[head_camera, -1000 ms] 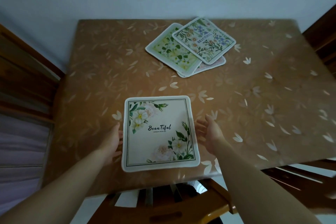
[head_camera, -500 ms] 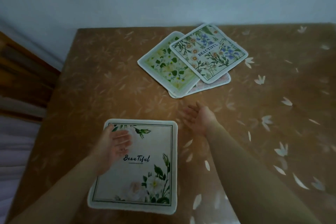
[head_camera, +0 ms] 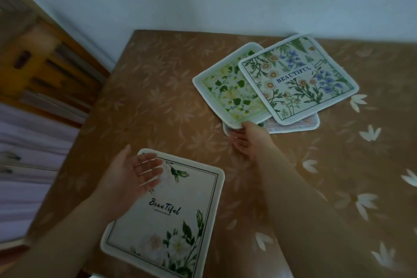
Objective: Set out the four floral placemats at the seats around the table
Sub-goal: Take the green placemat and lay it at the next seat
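A white placemat with roses and the word "Beautiful" (head_camera: 171,216) lies flat at the near table edge. My left hand (head_camera: 133,174) hovers open over its far left corner, palm up, holding nothing. Farther back, three placemats overlap in a loose pile: a yellow-green leafy one (head_camera: 228,90), one with blue and orange flowers (head_camera: 297,79) on top, and a pinkish one (head_camera: 293,125) mostly hidden underneath. My right hand (head_camera: 250,140) is at the pile's near corner with its fingers apart, the thumb touching the edge of the yellow-green mat.
The table (head_camera: 158,101) has a brown cover printed with pale leaves and white petals and stands against a light wall. A wooden chair back (head_camera: 45,70) stands past the table's left edge, with pale fabric below it.
My right hand has reached forward from beside the white placemat to the near corner of the pile. My left hand has lifted off the white placemat. The view has shifted forward and right.
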Demonstrator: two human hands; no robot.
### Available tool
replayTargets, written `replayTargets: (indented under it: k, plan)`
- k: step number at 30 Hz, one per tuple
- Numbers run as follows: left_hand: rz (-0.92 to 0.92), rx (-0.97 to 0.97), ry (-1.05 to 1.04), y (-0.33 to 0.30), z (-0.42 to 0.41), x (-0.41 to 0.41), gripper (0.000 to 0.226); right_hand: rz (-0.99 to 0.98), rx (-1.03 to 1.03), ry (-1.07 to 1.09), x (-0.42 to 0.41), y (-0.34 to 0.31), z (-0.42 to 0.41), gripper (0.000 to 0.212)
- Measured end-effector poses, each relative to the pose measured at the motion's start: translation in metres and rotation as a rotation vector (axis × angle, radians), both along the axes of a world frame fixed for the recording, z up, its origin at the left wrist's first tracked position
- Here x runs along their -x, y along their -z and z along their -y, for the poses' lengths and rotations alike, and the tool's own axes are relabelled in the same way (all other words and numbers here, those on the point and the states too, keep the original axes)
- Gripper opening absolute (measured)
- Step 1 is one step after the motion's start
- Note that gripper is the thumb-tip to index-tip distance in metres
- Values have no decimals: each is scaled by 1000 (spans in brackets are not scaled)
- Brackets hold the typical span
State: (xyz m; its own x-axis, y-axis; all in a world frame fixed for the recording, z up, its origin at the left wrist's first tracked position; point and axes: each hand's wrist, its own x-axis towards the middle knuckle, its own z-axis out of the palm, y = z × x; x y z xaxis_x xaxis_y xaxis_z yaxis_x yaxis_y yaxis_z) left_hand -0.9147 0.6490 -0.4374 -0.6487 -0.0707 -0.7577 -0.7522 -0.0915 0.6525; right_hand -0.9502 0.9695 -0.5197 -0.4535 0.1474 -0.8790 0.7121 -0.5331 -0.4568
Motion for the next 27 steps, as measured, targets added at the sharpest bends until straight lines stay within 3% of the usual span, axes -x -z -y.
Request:
replayTargets:
  k: [6,14,20,27]
  plan:
    - [-6,-3,12,-16,-13,5,71,-33,6,19,0,-12,3,26]
    - [-18,-31,37,-29,-13,-17,70,-58,302,14,-37,-42,45,36]
    - [24,-112,11,-29,26,-57,69,45,242,-380,-123,-44,110,33]
    - [93,-253,-11,-10,73,-110,65,62,35,-268,-220,-60,87,33]
